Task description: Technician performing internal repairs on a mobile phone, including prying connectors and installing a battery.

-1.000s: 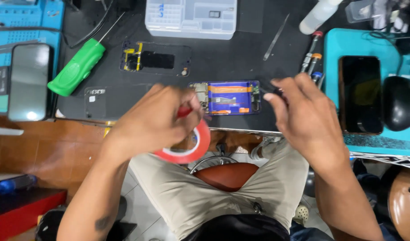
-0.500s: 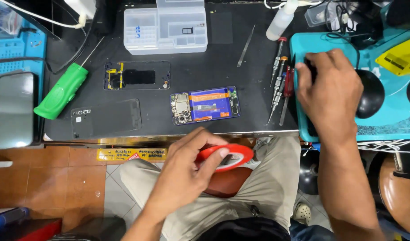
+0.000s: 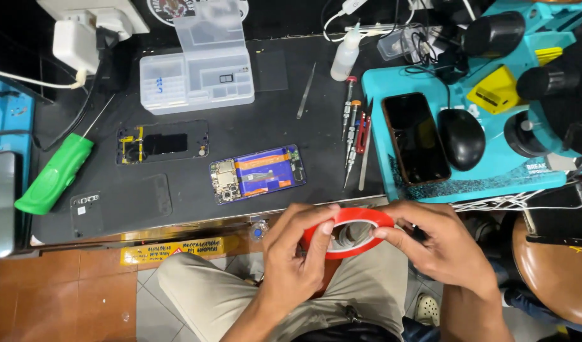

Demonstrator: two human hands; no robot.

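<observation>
1. While sitting over the lap, gripping red tape roll (image 3: 349, 232) with left hand (image 3: 297, 263) and right hand (image 3: 439, 247).
2. Lying nearby: yellow strip label (image 3: 174, 251) on bench edge; clear compartment box (image 3: 199, 76) behind.

Counts, head view:
- Hands: two, left hand (image 3: 297, 259), right hand (image 3: 439, 247).
- Red tape roll (image 3: 348, 231): one.
- Opened phone with blue board (image 3: 258, 174): one.
- Phone frame (image 3: 163, 143): one.
- Dark back cover (image 3: 123, 202): one.
- Intact black phone (image 3: 416, 138): one.
- Clear parts box (image 3: 199, 69): one.
- Green-handled tool (image 3: 53, 174): one.
- Squeeze bottle (image 3: 346, 56): one.
- Tweezers (image 3: 305, 92): one visible.
- Small screwdrivers (image 3: 351, 136): several, exact count unclear.
</observation>
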